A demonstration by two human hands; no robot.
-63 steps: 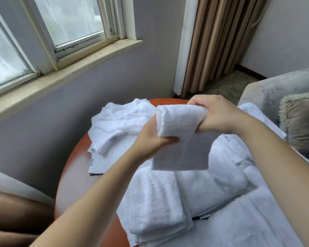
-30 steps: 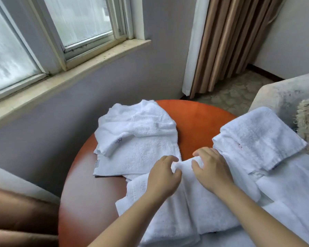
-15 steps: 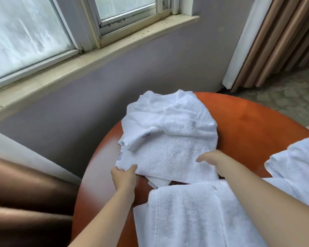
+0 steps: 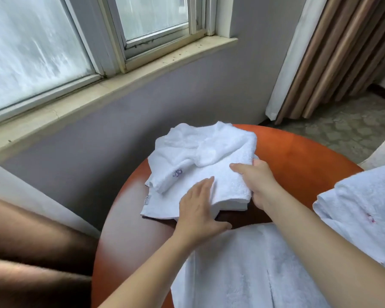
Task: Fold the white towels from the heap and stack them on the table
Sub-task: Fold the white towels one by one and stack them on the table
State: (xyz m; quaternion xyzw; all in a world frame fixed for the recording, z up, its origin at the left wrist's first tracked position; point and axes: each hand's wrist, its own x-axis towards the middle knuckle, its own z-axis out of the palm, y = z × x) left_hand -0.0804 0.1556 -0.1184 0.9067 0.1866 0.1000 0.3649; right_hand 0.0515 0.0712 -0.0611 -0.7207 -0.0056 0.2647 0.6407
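Observation:
A rumpled heap of white towels (image 4: pixel 200 156) lies at the far left of the round orange table (image 4: pixel 298 158). My left hand (image 4: pixel 198 205) rests flat on the heap's near edge, fingers straight. My right hand (image 4: pixel 257 182) grips the heap's right side, thumb on top and fingers tucked under the layers. Folded white towels (image 4: pixel 242 270) lie on the near part of the table under my forearms. More white towels (image 4: pixel 365 210) sit piled at the right.
A grey wall and a stone window sill (image 4: pixel 111 85) stand just beyond the table. Brown curtains (image 4: pixel 338 52) hang at the back right. A dark brown upholstered piece (image 4: pixel 31 252) is at the lower left.
I laid the folded towel down on the near towels. Both hands then moved to the far heap: left hand now lies on it, right hand has taken hold of its right side.

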